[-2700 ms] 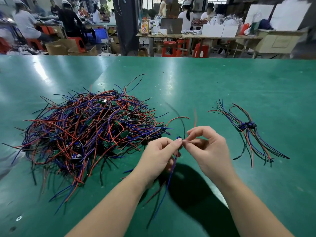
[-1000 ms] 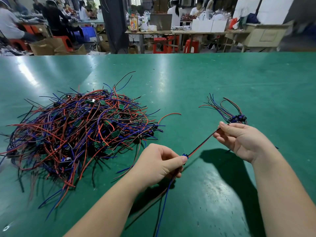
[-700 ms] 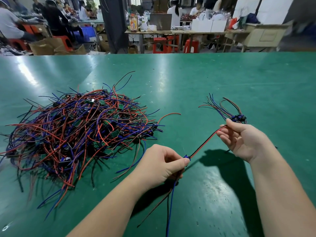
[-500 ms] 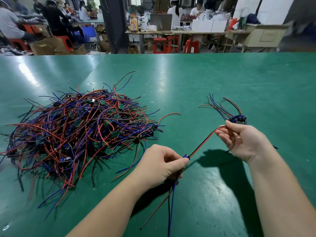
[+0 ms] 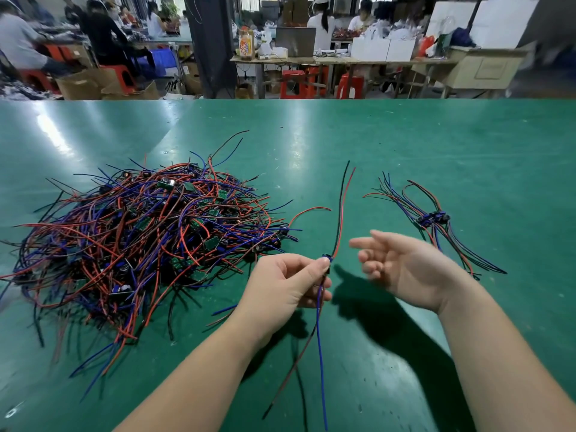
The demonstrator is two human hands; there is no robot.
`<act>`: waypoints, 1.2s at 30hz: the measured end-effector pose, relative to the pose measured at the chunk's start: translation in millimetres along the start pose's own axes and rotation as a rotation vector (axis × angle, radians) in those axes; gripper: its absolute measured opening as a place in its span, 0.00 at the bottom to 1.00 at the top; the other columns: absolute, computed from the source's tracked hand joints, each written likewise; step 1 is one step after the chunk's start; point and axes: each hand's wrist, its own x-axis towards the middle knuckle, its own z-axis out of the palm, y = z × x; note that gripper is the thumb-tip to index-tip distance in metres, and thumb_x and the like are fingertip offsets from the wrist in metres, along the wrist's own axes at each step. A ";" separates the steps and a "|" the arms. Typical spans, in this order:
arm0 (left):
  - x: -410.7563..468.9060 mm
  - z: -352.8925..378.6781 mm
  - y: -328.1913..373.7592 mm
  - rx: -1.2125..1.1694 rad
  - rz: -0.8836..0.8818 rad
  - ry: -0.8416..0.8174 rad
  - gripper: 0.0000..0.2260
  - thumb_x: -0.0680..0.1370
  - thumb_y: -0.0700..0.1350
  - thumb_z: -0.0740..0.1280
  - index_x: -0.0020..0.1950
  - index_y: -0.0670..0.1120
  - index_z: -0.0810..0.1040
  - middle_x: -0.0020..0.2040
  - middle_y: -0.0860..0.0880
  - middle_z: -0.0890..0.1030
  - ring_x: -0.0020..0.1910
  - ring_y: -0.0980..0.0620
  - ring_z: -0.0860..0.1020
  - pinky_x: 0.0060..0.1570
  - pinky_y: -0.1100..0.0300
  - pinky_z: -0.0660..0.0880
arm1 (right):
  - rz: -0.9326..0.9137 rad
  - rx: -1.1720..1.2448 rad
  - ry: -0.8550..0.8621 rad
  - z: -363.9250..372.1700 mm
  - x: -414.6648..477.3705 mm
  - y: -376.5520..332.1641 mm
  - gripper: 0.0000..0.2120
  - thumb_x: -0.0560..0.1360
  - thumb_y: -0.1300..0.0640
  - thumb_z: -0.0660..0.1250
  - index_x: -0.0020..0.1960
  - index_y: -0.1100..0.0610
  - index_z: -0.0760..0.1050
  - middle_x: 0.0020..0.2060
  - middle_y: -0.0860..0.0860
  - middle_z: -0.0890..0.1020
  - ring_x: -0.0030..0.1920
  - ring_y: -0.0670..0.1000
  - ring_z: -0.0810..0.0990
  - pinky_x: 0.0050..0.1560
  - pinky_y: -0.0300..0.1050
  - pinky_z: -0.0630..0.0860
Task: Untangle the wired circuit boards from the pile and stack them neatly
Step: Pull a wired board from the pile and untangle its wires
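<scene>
1. Circuit board (image 5: 326, 262), a small one with wires, is pinched between thumb and forefinger of my left hand (image 5: 286, 285). It is held above the green tabletop (image 5: 405, 145), between the pile and the stack.
2. Its long axis runs almost straight away from me. The red and black wires (image 5: 342, 210) point to the far side, and the blue wire (image 5: 318, 353), with a darker one beside it, hangs down toward me.
3. My right hand (image 5: 402, 266) is just beside the board, with the fingers loose and spread. It holds nothing, and it is a little blurred.
4. On my left lies the tangled pile (image 5: 149, 238) of red, blue and black wires with green boards inside. One red wire from it curves toward the held wires; if they touch, I cannot tell.
5. On my right, well apart from the pile, lies the small stack (image 5: 433, 218). Its wires fan out to both ends.
6. Behind the tabletop, people (image 5: 321, 23) sit at other tables, near red stools (image 5: 294, 84) and cardboard boxes (image 5: 81, 85).
</scene>
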 end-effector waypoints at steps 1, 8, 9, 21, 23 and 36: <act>-0.1 -0.2 -0.3 0.005 -0.003 -0.005 0.09 0.76 0.42 0.68 0.36 0.42 0.80 0.30 0.47 0.82 0.28 0.53 0.80 0.30 0.63 0.78 | 0.027 -0.066 -0.078 6.3 -0.8 4.8 0.17 0.74 0.53 0.63 0.56 0.63 0.75 0.31 0.52 0.76 0.26 0.46 0.73 0.25 0.35 0.71; -1.4 2.2 -3.7 0.018 -0.051 -0.085 0.08 0.75 0.41 0.69 0.36 0.41 0.80 0.31 0.46 0.82 0.28 0.51 0.80 0.30 0.62 0.78 | -0.102 -0.096 -0.117 14.7 0.2 12.3 0.08 0.67 0.58 0.68 0.39 0.61 0.84 0.27 0.50 0.74 0.24 0.43 0.69 0.24 0.31 0.67; -1.4 1.8 -3.6 0.018 -0.060 -0.100 0.08 0.74 0.41 0.70 0.36 0.41 0.80 0.31 0.46 0.82 0.28 0.51 0.80 0.30 0.63 0.78 | -0.136 -0.069 -0.075 10.7 0.9 9.2 0.08 0.66 0.58 0.68 0.39 0.61 0.84 0.27 0.50 0.75 0.24 0.43 0.70 0.24 0.31 0.67; -2.2 2.8 -8.8 0.111 -0.105 -0.189 0.07 0.74 0.41 0.71 0.36 0.42 0.81 0.32 0.46 0.82 0.29 0.51 0.81 0.32 0.62 0.78 | -0.281 0.266 0.303 -18.3 2.7 -15.1 0.10 0.77 0.57 0.65 0.40 0.63 0.76 0.27 0.50 0.82 0.28 0.43 0.82 0.24 0.28 0.73; -1.8 2.3 -8.7 0.109 -0.109 -0.184 0.07 0.74 0.41 0.71 0.37 0.41 0.81 0.32 0.46 0.82 0.29 0.51 0.81 0.31 0.62 0.78 | -0.284 0.273 0.329 -16.7 2.9 -15.2 0.12 0.77 0.56 0.66 0.39 0.63 0.76 0.25 0.50 0.81 0.27 0.42 0.81 0.24 0.28 0.73; -1.4 1.8 -11.3 0.183 -0.116 -0.182 0.08 0.74 0.41 0.72 0.36 0.41 0.80 0.32 0.45 0.81 0.30 0.50 0.81 0.31 0.60 0.78 | -0.107 0.343 0.308 -21.5 -0.6 -16.4 0.13 0.80 0.61 0.59 0.42 0.67 0.74 0.25 0.56 0.81 0.24 0.45 0.80 0.23 0.32 0.74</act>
